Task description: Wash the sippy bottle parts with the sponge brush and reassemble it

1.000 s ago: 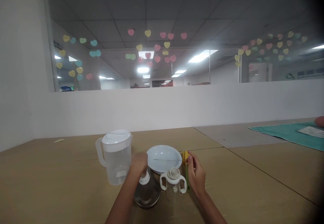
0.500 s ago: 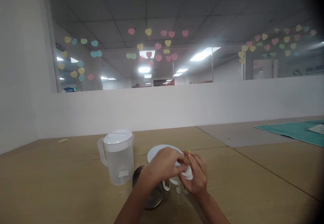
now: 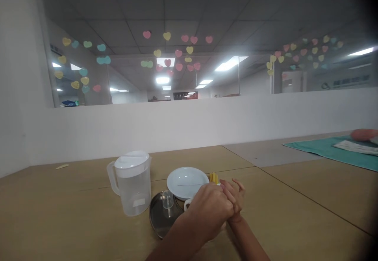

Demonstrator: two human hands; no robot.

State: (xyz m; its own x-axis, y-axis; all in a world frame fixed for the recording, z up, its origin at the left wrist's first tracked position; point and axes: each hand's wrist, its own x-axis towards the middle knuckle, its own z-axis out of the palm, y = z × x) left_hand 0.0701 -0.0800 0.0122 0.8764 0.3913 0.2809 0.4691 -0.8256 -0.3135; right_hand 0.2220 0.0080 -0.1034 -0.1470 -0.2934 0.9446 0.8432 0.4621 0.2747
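Observation:
My left hand is closed over the top of a clear baby bottle, and it hides all of the bottle except a white side handle. My right hand lies against the left hand's far side with its fingers stretched and slightly apart; nothing shows in them. A round metal tray sits just left of my hands with a small clear cap standing on it. Behind my hands are a white plate and the yellow head of a brush.
A clear lidded pitcher stands left of the tray on the wooden table. A teal cloth with papers and a pinkish object lies at the far right. A white partition wall backs the table.
My left hand moved from the metal tray over to the bottle and now covers it. The small clear cap now stands uncovered on the tray. My right hand's fingers have lifted off the bottle top.

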